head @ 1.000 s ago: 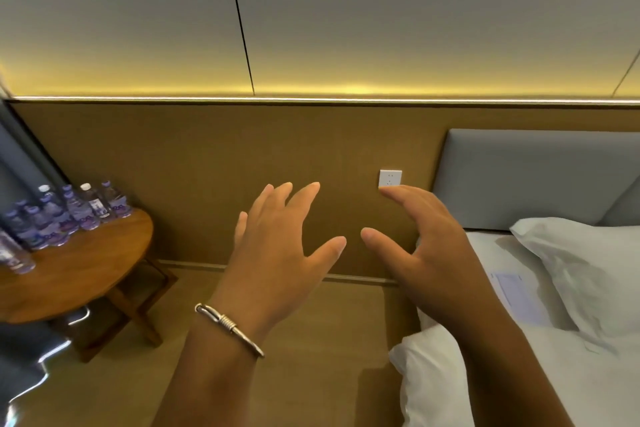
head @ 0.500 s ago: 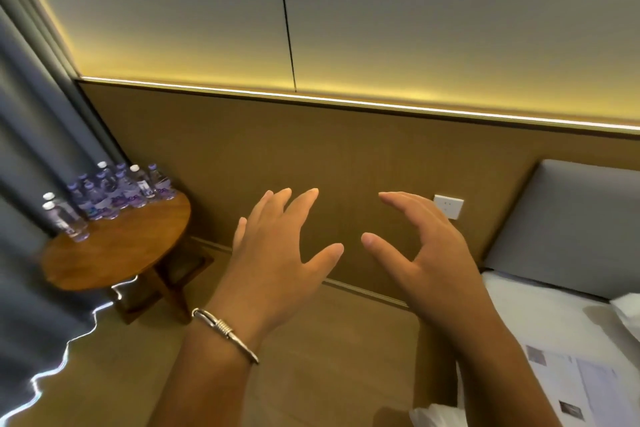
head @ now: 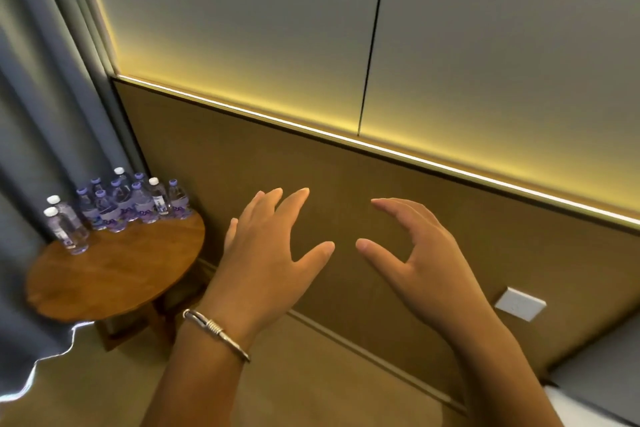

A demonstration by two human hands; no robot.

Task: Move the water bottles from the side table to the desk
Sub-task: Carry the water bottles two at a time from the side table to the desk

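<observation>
Several small water bottles (head: 133, 203) with purple labels stand in a cluster at the back of a round wooden side table (head: 114, 274) at the left. Two more bottles (head: 65, 227) with white caps stand at its left rim. My left hand (head: 266, 253), with a silver bracelet on the wrist, is raised in mid-air to the right of the table, fingers spread and holding nothing. My right hand (head: 415, 256) hovers beside it, fingers loosely bent, also empty. The desk is not in view.
Grey curtains (head: 38, 114) hang behind and left of the table. A brown wall panel (head: 346, 184) with a lit strip runs across. A white wall socket (head: 519, 303) sits low right; a grey headboard corner (head: 602, 388) shows at bottom right. Wooden floor lies below.
The view has swung left: the table and bottles slid toward the centre, the bed and pillows left the frame. Both hands keep the same raised, empty pose.
</observation>
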